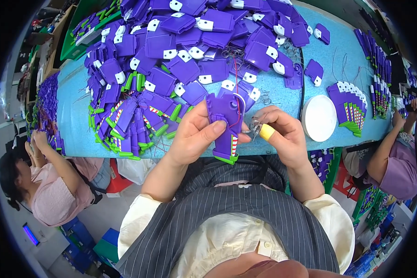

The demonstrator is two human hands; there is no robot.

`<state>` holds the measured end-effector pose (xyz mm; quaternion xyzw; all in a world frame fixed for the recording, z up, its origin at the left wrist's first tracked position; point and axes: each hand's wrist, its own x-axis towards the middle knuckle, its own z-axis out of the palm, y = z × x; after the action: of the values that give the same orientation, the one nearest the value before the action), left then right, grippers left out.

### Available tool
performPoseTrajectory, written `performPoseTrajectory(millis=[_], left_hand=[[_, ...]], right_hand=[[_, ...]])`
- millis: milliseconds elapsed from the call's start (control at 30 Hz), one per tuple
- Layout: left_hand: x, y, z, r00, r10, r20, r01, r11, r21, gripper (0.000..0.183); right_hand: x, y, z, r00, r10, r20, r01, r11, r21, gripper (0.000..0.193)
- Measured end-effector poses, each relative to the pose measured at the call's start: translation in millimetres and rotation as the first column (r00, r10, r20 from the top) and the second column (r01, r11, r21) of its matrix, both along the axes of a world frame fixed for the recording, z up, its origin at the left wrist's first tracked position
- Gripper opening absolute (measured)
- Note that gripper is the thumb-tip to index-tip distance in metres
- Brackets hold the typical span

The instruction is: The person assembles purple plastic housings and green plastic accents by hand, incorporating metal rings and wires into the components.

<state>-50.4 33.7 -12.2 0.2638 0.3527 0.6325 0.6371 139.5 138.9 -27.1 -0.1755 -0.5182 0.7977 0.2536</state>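
My left hand (190, 136) is closed round a purple plastic casing (223, 111) with a red-and-white striped panel and a green end. A red wire and a white wire run along the casing, and the red one stretches up toward the pile. Right beside it, my right hand (286, 136) pinches some thin grey metal pieces (254, 125), whose exact kind is too small to make out. Yellow tape (266, 132) wraps the thumb of that hand. My right fingertips are close to the casing's right edge; whether they touch it I cannot tell.
A big heap of purple casings with white tips (160, 46) covers the blue table (282, 148). Green-ended casings (125, 120) lie at its left. A round white lid or dish (319, 118) and a fanned stack (348, 106) are at right. People sit on both sides.
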Motion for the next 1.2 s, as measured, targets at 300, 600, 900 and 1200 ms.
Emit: performPoseTrajectory(millis=[300, 600, 900, 1200], left_hand=[[3.2, -7.7, 7.2, 0.998, 0.005, -0.065, -0.003, 0.999, 0.041, 0.034], [-5.3, -3.6, 4.2, 0.996, -0.091, 0.004, 0.091, 0.995, -0.035, 0.035], [12.6, -3.3, 2.6, 0.982, 0.064, 0.180, -0.064, 0.998, -0.006, 0.033], [1.7, -11.4, -0.8, 0.914, -0.009, -0.406, 0.090, 0.980, 0.179, 0.027]], right_hand=[[-7.1, 1.7, 14.8, 0.956, -0.276, 0.098, 0.078, 0.563, 0.823, 0.022], [-7.2, 7.6, 10.7, 0.953, -0.282, 0.108, 0.022, 0.421, 0.907, 0.028], [-10.8, -2.5, -6.0, 0.933, -0.356, -0.049, 0.213, 0.439, 0.873, 0.028], [1.7, -0.7, 20.7, 0.919, -0.136, 0.369, -0.046, 0.895, 0.444, 0.013]])
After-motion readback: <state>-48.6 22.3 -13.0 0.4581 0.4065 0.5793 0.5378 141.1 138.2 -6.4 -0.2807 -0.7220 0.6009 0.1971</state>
